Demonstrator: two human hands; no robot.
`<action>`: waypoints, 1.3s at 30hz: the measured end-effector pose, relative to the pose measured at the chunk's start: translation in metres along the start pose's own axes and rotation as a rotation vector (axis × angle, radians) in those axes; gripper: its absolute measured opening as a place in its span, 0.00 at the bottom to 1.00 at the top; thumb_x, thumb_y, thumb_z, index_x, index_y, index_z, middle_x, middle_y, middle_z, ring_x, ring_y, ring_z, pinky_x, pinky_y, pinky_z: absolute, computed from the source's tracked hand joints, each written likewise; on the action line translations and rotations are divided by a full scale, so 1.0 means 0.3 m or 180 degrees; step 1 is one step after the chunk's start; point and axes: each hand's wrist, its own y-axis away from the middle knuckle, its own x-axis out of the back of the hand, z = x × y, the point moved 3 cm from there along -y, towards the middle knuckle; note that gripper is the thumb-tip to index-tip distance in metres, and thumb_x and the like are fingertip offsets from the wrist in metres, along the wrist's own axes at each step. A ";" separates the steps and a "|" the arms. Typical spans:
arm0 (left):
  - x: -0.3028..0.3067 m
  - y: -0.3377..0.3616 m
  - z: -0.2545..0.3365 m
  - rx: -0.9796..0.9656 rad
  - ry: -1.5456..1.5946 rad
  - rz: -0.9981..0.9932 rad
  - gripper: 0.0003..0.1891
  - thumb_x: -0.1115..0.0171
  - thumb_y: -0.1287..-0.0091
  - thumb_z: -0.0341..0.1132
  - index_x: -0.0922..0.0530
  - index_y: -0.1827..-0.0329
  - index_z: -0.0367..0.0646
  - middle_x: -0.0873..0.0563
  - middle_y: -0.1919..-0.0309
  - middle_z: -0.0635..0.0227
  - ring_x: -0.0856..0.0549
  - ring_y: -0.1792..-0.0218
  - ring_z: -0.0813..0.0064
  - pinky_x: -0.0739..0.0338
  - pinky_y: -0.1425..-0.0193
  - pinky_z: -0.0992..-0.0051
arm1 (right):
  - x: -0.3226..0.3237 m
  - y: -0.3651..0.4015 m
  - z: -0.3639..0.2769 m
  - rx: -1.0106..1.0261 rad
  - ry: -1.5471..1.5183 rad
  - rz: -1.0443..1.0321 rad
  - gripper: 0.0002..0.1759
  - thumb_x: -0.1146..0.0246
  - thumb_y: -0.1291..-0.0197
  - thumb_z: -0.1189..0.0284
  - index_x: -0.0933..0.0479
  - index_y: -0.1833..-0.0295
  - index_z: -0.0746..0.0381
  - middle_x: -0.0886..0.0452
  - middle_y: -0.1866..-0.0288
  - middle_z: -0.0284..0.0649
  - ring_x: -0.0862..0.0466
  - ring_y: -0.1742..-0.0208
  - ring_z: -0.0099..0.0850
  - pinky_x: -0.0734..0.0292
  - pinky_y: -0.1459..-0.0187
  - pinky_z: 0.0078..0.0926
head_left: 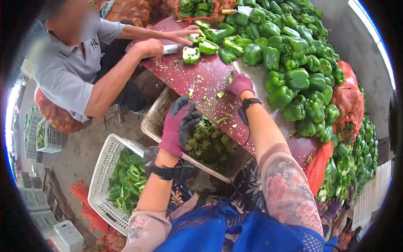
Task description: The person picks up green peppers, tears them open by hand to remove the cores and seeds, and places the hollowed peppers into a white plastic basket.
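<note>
My left hand (181,124), in a maroon glove with dark grey fingers, hovers above the near edge of the red table. Its fingers are loosely bent and apart, with nothing visible in them. My right hand (241,84), in a maroon glove, is down at the tabletop with its fingers closed. A small piece of green pepper (229,78) shows at its fingertips. Beyond it lie halved green peppers (208,47) with pale insides. Whole green peppers (297,79) are heaped to the right. Seeds and green scraps cover the red table (170,69).
Across the table, another person (73,63) holds a knife (170,49) beside a cut pepper. Below the table edge sits a crate (153,113) of green scraps. A white basket (100,176) at lower left contains pepper pieces (126,180). Red mesh sacks (348,96) stand right.
</note>
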 end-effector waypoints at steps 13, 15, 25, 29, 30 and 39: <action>-0.024 0.027 -0.255 -0.0389 -0.0799 -0.0699 0.26 0.50 0.32 0.23 0.30 0.29 0.45 0.25 0.37 0.73 0.27 0.39 0.80 0.33 0.35 0.79 | 0.098 0.728 -0.104 -0.0507 -0.3815 -0.0955 0.30 0.34 0.38 0.59 0.29 0.37 0.67 0.16 0.52 0.47 0.17 0.52 0.33 0.23 0.49 0.35; -0.021 0.082 -0.281 -0.0672 -0.1171 -0.0475 0.27 0.50 0.32 0.23 0.31 0.28 0.45 0.24 0.37 0.70 0.26 0.40 0.79 0.33 0.35 0.78 | -0.098 0.704 -0.063 -0.0220 -0.3729 -0.0353 0.34 0.31 0.43 0.59 0.30 0.35 0.66 0.17 0.50 0.49 0.17 0.50 0.37 0.23 0.47 0.35; -0.179 0.312 -0.219 -0.1414 -0.4157 0.0078 0.24 0.45 0.30 0.32 0.31 0.30 0.44 0.20 0.45 0.43 0.18 0.46 0.46 0.24 0.45 0.62 | 0.074 0.838 -0.123 0.0523 -0.1693 0.0189 0.40 0.30 0.49 0.65 0.38 0.31 0.61 0.20 0.47 0.56 0.20 0.44 0.53 0.26 0.43 0.44; -0.198 0.320 -0.225 -0.1844 -0.4413 -0.0195 0.27 0.40 0.32 0.32 0.33 0.30 0.38 0.19 0.42 0.49 0.18 0.42 0.57 0.26 0.39 0.66 | 0.060 0.808 -0.111 0.0634 -0.1347 -0.0077 0.37 0.31 0.49 0.66 0.35 0.34 0.63 0.19 0.49 0.56 0.18 0.49 0.54 0.23 0.48 0.45; -0.198 0.304 -0.220 -0.1766 -0.4135 -0.0302 0.27 0.39 0.32 0.33 0.33 0.30 0.38 0.20 0.40 0.52 0.20 0.41 0.61 0.27 0.37 0.67 | 0.066 0.818 -0.115 0.0662 -0.1305 -0.0134 0.36 0.31 0.50 0.66 0.35 0.35 0.63 0.19 0.50 0.56 0.18 0.50 0.54 0.22 0.49 0.45; -0.077 0.156 -0.282 -0.1012 -0.2264 -0.0754 0.26 0.42 0.28 0.41 0.33 0.31 0.41 0.24 0.39 0.67 0.25 0.38 0.72 0.30 0.33 0.71 | 0.044 0.815 -0.133 0.0923 -0.2217 0.0148 0.25 0.38 0.45 0.66 0.32 0.43 0.65 0.19 0.55 0.61 0.19 0.51 0.58 0.23 0.50 0.50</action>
